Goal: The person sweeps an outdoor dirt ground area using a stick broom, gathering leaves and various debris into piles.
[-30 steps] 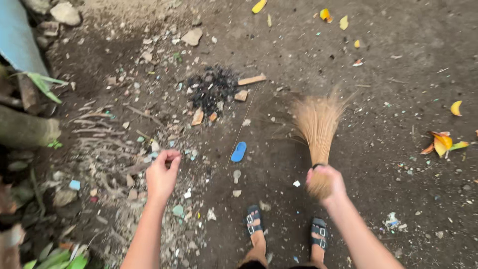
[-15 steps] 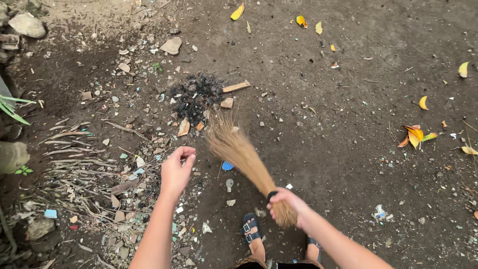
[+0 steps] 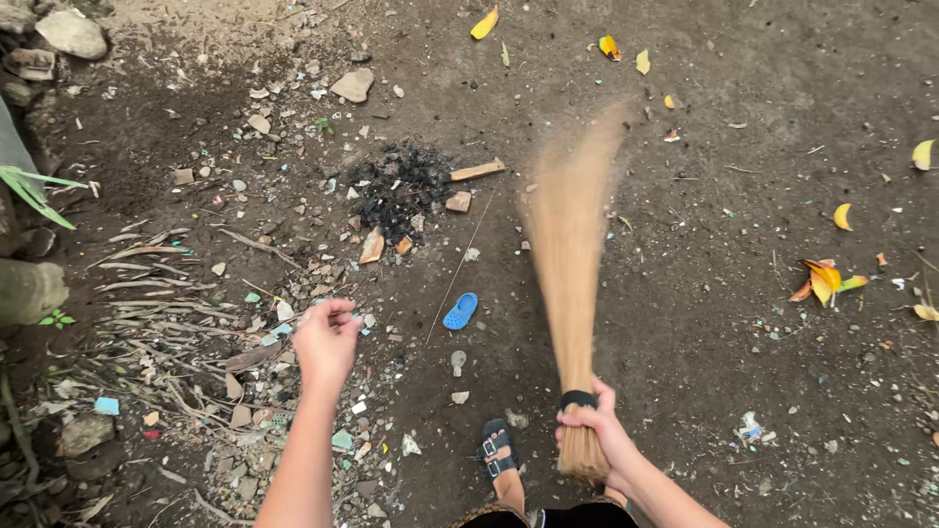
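A person's right hand (image 3: 594,422) clenches the bound end of a straw broom (image 3: 570,284), its bristles blurred over the dirt ground (image 3: 704,293) near a small blue shoe (image 3: 460,311), while the left hand (image 3: 326,340) hangs loosely curled and empty above rubble (image 3: 245,372), one sandal (image 3: 495,450) partly cut off below.

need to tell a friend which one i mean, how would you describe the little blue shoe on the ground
Find the black ash patch on the dirt. Just below it, left of the straw broom, lies the small blue shoe. It is the only bright blue, shoe-shaped thing among grey stones and scraps.
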